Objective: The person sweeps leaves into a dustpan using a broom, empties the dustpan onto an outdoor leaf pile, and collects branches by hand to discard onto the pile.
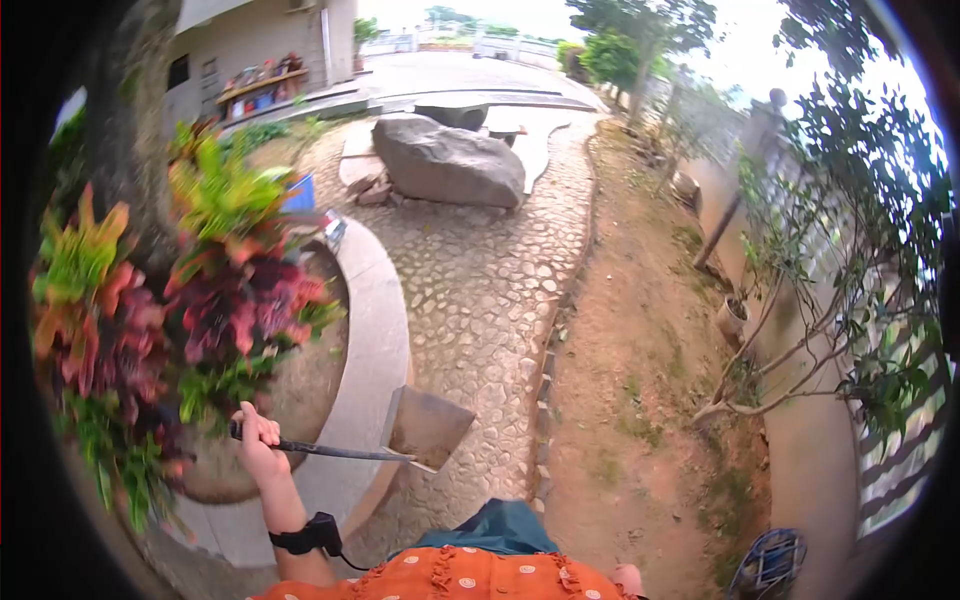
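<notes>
My left hand is closed around the end of a dark, thin handle, out to the left of my body. At the handle's other end is a broad, squarish, grey-brown pan, which looks like a long-handled dustpan. It is over the edge of the curved stone rim and the cobbled path; whether it touches them I cannot tell. Only a bit of skin of my right hand or arm shows beside my orange top, low in view. Its fingers are hidden.
Red and green leafy plants and a tree trunk stand inside the rim. A large boulder lies ahead on the path. Bare soil, a shrub and a fence wall are at right.
</notes>
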`<state>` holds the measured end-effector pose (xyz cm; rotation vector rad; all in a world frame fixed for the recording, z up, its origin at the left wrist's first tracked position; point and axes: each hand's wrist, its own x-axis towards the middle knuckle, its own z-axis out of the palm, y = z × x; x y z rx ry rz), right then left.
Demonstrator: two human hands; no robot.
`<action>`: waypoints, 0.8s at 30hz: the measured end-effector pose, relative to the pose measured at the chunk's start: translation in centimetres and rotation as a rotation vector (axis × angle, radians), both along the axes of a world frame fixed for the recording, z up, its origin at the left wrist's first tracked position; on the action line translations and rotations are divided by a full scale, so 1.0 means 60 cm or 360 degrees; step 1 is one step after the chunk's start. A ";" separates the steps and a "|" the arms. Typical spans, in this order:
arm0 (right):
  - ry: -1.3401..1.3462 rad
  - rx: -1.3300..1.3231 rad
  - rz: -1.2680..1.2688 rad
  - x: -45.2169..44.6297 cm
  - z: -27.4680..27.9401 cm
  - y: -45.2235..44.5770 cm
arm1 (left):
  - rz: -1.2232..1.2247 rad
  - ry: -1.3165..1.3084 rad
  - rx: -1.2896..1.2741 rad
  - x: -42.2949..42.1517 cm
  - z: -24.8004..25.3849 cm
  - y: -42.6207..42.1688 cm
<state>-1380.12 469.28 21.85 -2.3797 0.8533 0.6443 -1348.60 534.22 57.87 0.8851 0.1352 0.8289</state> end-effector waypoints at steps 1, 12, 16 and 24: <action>-0.0002 -0.0122 -0.0067 0.015 0.008 -0.005 | -0.0014 -0.0033 0.0053 0.061 0.004 -0.015; 0.0148 -0.0069 -0.0593 0.482 -0.063 -0.052 | 0.0131 0.0079 0.0266 0.641 0.007 -0.161; -0.0201 -0.0016 -0.0557 0.847 -0.021 -0.120 | 0.0306 0.0260 0.0349 0.833 0.045 -0.229; -0.0499 0.0216 -0.0445 1.475 0.103 -0.289 | 0.0497 0.0360 0.0453 1.203 0.050 -0.291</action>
